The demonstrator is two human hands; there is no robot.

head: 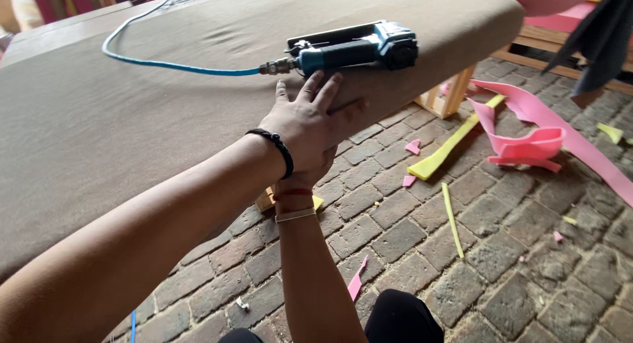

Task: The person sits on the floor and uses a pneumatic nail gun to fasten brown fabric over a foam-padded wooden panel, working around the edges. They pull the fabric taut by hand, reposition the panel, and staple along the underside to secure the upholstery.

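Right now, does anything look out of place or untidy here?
Yes. Pink foam strips and yellow foam offcuts lie scattered on the brick floor. The blue pneumatic stapler rests loose near the rounded edge of the brown upholstered cushion.

Brown fabric-covered cushion (132, 119), broad and padded, stretched smooth across wooden frame, rounded edge overhanging brick floor. Blue pneumatic staple gun (356, 50) lying on its side atop cushion, blue air hose (171, 65) attached.
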